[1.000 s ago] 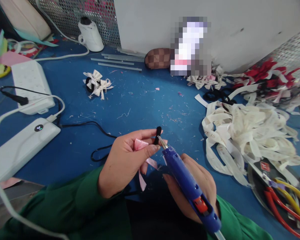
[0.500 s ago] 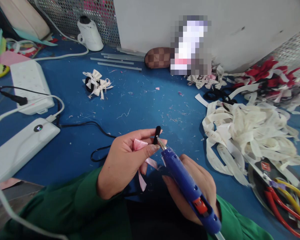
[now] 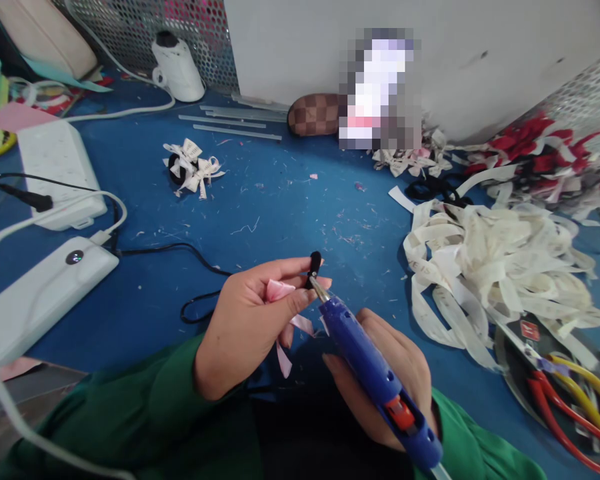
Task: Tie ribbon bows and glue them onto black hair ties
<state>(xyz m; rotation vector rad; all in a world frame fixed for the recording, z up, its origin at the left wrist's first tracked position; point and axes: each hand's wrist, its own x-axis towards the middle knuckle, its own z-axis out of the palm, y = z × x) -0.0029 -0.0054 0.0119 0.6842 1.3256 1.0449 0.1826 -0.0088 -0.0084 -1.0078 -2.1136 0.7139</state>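
1. Hot-glue gun (image 3: 375,372) has dipped slightly along the black elastic band (image 3: 315,261), frame centre.
2. Left hand (image 3: 250,310) pinches band and pink ribbon (image 3: 279,289), partly thumb-hidden.
3. Right hand (image 3: 404,360) grips the gun, fingers partly hidden.

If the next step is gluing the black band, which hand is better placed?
Probably the right hand: it grips the blue glue gun, with its metal tip at the black band. The left hand holds the band and pink ribbon.
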